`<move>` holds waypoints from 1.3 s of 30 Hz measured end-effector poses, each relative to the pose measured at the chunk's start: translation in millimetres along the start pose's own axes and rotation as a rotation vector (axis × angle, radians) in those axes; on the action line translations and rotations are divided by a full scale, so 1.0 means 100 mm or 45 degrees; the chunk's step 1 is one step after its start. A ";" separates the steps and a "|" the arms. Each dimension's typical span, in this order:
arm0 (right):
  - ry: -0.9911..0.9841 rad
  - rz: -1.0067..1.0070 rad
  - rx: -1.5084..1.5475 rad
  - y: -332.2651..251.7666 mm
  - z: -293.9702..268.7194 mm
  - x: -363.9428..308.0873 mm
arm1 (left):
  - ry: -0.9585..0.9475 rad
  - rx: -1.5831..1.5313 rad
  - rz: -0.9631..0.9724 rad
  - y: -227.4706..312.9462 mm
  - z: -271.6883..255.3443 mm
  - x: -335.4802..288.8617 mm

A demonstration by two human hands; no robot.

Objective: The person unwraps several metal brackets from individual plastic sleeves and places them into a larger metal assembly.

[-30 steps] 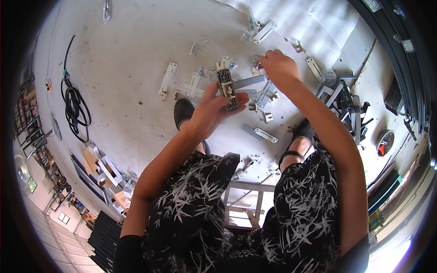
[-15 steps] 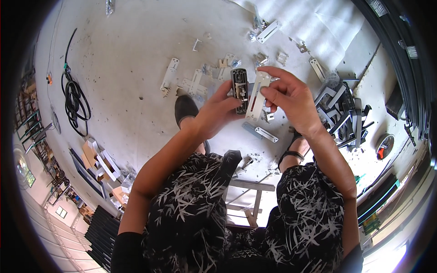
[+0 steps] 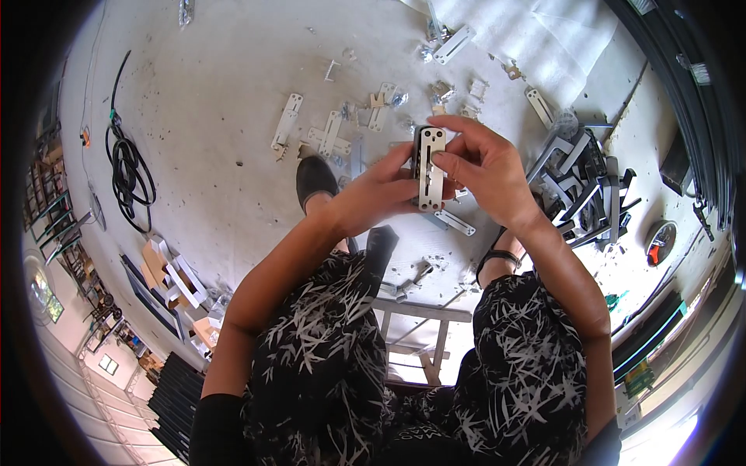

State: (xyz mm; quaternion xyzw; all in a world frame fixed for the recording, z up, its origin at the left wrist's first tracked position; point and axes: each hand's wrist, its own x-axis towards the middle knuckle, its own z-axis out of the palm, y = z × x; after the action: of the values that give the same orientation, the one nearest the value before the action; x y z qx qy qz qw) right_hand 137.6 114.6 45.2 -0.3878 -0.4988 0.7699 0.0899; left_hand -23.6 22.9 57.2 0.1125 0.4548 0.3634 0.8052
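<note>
My left hand (image 3: 377, 194) is closed around a dark, elongated housing (image 3: 417, 155), which is mostly hidden now. On its top face lies a pale metal plate (image 3: 432, 179) with a long slot and round holes near the ends. The fingers and thumb of my right hand (image 3: 493, 171) grip this plate along its right side. Plate and housing look lined up lengthwise; whether they sit flush I cannot tell. Beyond my hands, similar slotted plates (image 3: 287, 120) and small bent metal brackets (image 3: 443, 91) are scattered over the floor.
To the right lies a heap of black and grey angled handles (image 3: 587, 179), with a round dish (image 3: 661, 237) beside it. A coiled black cable (image 3: 128, 175) rests at the left. Translucent plastic sheeting (image 3: 544, 39) covers the floor at upper right. A wooden frame (image 3: 423, 311) shows between my legs.
The slotted plate has moved left from beside the housing onto its face, covering the inner parts that showed before. My right hand moved left with it.
</note>
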 end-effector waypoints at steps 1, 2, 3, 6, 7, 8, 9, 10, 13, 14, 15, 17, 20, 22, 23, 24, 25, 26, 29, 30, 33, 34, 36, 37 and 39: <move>0.056 -0.018 -0.070 0.00 0.01 -0.01 | 0.011 0.000 -0.023 -0.01 0.00 0.00; 0.111 -0.037 -0.138 0.00 0.03 -0.01 | 0.023 0.000 -0.046 -0.01 -0.01 0.00; 0.109 -0.028 -0.140 0.02 0.04 0.01 | 0.023 -0.009 -0.050 -0.04 -0.04 0.01; 0.137 -0.038 -0.173 -0.08 0.08 -0.02 | 0.003 -0.033 -0.011 0.01 -0.02 -0.05; 0.148 -0.043 -0.192 -0.14 0.09 -0.04 | -0.008 -0.019 0.002 0.06 0.01 -0.08; 0.162 -0.014 -0.221 -0.12 0.08 -0.02 | -0.030 -0.035 0.002 0.03 -0.02 -0.06; 0.163 -0.004 -0.225 -0.13 0.08 -0.01 | -0.034 -0.045 -0.002 0.01 -0.05 -0.04; 0.159 0.015 -0.243 -0.15 0.08 0.00 | -0.064 -0.092 -0.008 0.00 -0.08 -0.02; 0.138 0.014 -0.204 -0.16 0.05 0.00 | -0.068 -0.168 -0.036 0.00 -0.06 0.00; 0.113 -0.014 -0.139 -0.18 0.04 -0.01 | -0.032 -0.189 -0.057 0.02 -0.05 -0.01; 0.110 -0.016 -0.136 -0.23 0.04 -0.03 | -0.028 -0.188 -0.057 -0.01 -0.07 0.00; 0.125 0.052 0.034 -0.34 0.02 -0.09 | 0.016 -0.210 -0.022 -0.10 -0.14 0.04; 0.151 0.120 0.040 -0.29 -0.07 -0.13 | 0.080 -0.193 0.013 -0.12 -0.15 0.01; 0.111 0.136 0.107 -0.36 -0.06 -0.16 | 0.052 -0.220 0.010 -0.12 -0.15 0.02; 0.069 0.151 0.177 -0.39 -0.06 -0.17 | 0.057 -0.242 0.028 -0.09 -0.13 0.01; 0.068 0.152 0.179 -0.41 -0.08 -0.17 | 0.063 -0.264 0.047 -0.08 -0.11 0.00; 0.005 0.193 0.120 -0.41 -0.11 -0.17 | 0.066 -0.263 0.046 -0.08 -0.12 0.00; -0.054 0.233 0.058 -0.42 -0.13 -0.16 | 0.083 -0.200 0.021 -0.08 -0.13 0.00; -0.165 0.192 -0.014 -0.41 -0.13 -0.13 | 0.065 -0.075 -0.025 -0.08 -0.14 0.02; -0.163 0.194 -0.015 -0.40 -0.12 -0.12 | 0.030 -0.015 -0.046 -0.08 -0.14 0.03; -0.196 0.213 0.030 -0.35 -0.13 -0.10 | -0.038 -0.138 -0.013 -0.06 -0.04 0.02; -0.218 0.183 0.023 -0.33 -0.14 -0.09 | -0.036 -0.137 -0.013 -0.07 -0.02 0.02; -0.238 0.155 0.013 -0.34 -0.15 -0.10 | -0.037 -0.191 -0.030 -0.09 0.00 0.01; -0.237 0.203 0.022 -0.37 -0.14 -0.11 | -0.039 -0.193 -0.029 -0.08 0.01 0.01; -0.239 0.250 0.035 -0.38 -0.14 -0.12 | -0.004 -0.151 -0.074 -0.06 0.03 -0.01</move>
State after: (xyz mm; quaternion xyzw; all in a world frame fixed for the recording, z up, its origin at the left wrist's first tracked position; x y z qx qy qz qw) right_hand 146.0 136.3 80.3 -0.3598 -0.4541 0.8146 -0.0274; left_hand -18.5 18.5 56.6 0.0517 0.4341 0.3660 0.8215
